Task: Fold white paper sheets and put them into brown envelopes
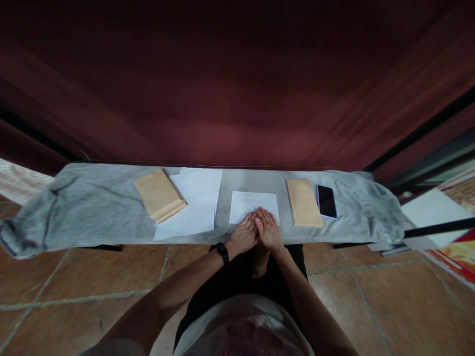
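Note:
A white sheet of paper (254, 201), seemingly folded, lies in front of me on the grey cloth. Across its near edge rest my left hand (243, 232) and my right hand (267, 230), side by side and touching. Their fingers are stretched out flat and point away from me, with nothing gripped. Left of them are larger loose white sheets (202, 198), partly under a stack of brown paper envelopes (158, 193). To the right lies another brown envelope or small pile of them (304, 202).
A dark-screened phone (327, 201) lies at the right of the narrow table, which is covered by a wrinkled grey cloth (96, 207). Behind it hangs a dark red panel (230, 109). Black metal bars (438, 229) stand at the right side.

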Motion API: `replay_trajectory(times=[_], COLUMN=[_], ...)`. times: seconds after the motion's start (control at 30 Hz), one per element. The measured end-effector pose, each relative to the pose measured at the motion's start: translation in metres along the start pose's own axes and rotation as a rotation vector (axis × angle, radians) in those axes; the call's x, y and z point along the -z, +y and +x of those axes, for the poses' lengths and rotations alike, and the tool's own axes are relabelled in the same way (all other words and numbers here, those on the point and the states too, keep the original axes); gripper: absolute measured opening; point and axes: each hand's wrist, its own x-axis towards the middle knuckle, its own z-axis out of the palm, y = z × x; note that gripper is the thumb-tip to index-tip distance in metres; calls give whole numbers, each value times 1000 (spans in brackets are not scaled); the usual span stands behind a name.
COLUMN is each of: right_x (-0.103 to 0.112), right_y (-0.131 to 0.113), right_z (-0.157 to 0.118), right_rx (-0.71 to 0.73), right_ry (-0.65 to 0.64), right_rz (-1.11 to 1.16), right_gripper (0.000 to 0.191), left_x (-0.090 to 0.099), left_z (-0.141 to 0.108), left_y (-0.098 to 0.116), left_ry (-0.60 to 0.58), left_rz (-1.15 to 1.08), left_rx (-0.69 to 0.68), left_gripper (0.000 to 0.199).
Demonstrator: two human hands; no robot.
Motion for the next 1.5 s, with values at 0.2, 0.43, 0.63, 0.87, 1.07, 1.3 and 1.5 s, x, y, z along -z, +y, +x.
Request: replay_trajectory(times=[0.2, 0.43, 0.63, 0.87, 1.07, 1.3, 1.5], right_x=[-1, -1, -1, -4, -5, -9, -12], right_y=[-2, -5, -7, -6, -6, -2, 4], right_z=[0, 2, 1, 2, 1, -3, -7], right_rx=[-10, -47, -73, -68, -50, -89, -106], right_ry=[19, 41, 42, 57, 55, 120, 180], right_rz=[-56, -72, -86, -127, -180, -235, -265], right_gripper=[52, 52, 55, 55, 57, 57, 58], left_x=[-2, -5, -7, -4, -4, -4, -6], left_z=[-2, -3, -3, -2, -3, -7, -8], left_y=[-5, -6, -6, -8, -15, -20, -23], left_ry=[-1, 17, 28, 36, 20, 59, 113], left_rz=[-43, -44, -37, -44, -47, -14, 4], left_rx=[11, 2, -5, 18, 94, 209, 306], left_gripper=[72, 69, 70, 62, 58, 57, 61])
